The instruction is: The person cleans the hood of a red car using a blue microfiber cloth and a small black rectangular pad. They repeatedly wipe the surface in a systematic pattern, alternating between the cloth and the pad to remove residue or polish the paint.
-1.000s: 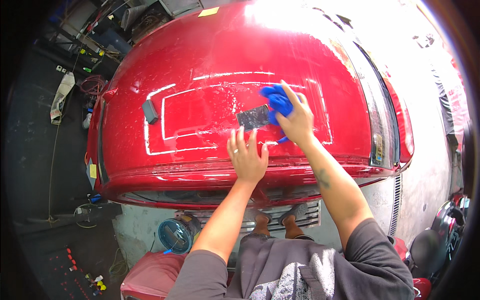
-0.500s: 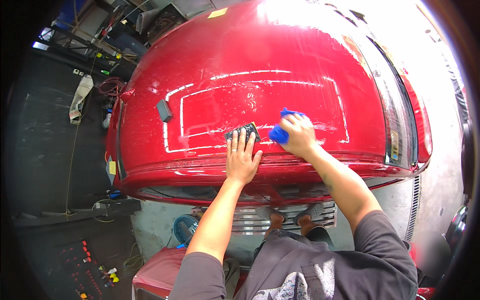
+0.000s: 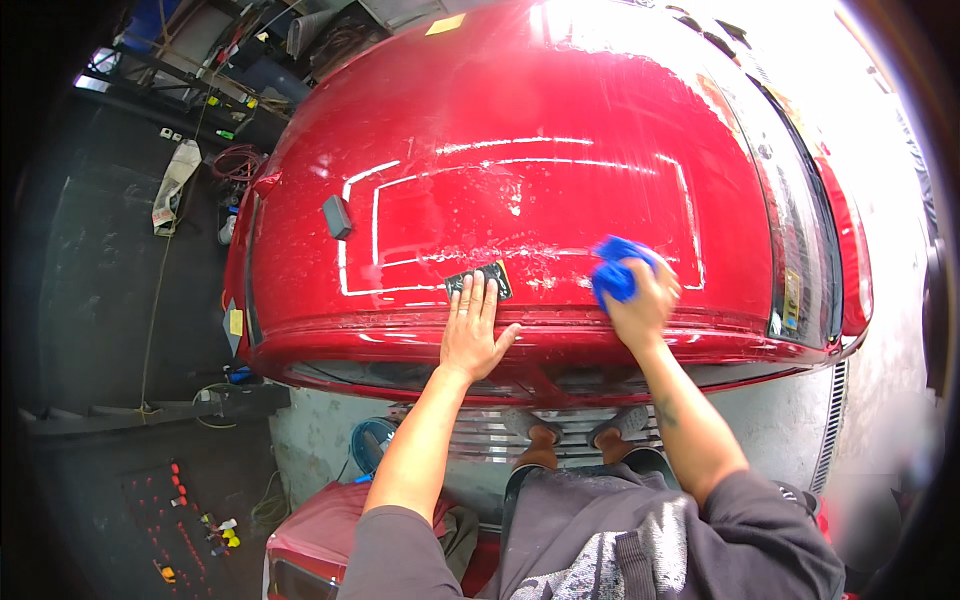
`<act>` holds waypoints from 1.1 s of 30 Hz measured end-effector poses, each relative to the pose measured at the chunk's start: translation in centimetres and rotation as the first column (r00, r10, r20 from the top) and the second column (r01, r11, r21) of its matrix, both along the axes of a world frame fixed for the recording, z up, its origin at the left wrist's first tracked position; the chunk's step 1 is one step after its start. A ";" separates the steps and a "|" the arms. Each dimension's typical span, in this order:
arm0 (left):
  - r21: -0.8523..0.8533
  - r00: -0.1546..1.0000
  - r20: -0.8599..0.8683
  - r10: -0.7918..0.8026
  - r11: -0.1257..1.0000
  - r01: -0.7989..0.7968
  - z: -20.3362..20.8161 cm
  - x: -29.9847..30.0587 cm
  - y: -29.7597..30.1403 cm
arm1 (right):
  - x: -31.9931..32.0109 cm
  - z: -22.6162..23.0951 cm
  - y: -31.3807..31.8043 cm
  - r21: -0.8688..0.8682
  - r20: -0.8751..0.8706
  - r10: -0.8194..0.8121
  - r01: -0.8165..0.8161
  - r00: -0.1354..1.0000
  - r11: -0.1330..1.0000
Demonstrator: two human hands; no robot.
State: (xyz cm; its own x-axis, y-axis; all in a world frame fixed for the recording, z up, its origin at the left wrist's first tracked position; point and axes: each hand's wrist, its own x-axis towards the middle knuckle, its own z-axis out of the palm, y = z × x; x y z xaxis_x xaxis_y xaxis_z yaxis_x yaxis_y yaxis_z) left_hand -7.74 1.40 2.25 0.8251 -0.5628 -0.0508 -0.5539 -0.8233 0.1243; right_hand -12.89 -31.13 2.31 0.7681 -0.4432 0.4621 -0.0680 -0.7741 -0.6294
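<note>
A glossy red car roof spreads out in front of me, wet-looking or smeared around its middle. My left hand lies with fingers stretched out on a flat black patterned pad or packet with a yellowish edge, near the roof's close side. The fingers cover part of it. To its right, my right hand has its fingers closed around a crumpled blue cloth, which rests against the red paint. A dark grey block sits farther left on the roof.
A yellow paper is on the far edge of the roof. At right, the car's windshield slopes down. I stand on a slatted metal platform, with a blue round tub at its left. A dark wall or panel runs along the left.
My right hand has moved right and slightly nearer with the blue cloth, away from the black pad. The left hand remains on the pad, and the view has shifted a little.
</note>
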 end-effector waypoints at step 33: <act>0.080 0.979 -0.067 -0.194 0.977 0.199 2.0 18.9 3.8 | 1.7 -5.3 -6.4 -0.193 -0.081 -0.563 0.541 0.822 0.818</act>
State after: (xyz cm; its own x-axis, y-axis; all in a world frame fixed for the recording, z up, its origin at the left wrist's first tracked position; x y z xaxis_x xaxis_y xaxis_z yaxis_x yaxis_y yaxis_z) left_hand 11.19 5.17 4.27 0.6929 -0.7050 -0.1513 -0.6998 -0.7081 0.0945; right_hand -11.21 -37.51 -3.00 0.4728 -0.7422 0.4751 -0.5850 -0.6675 -0.4606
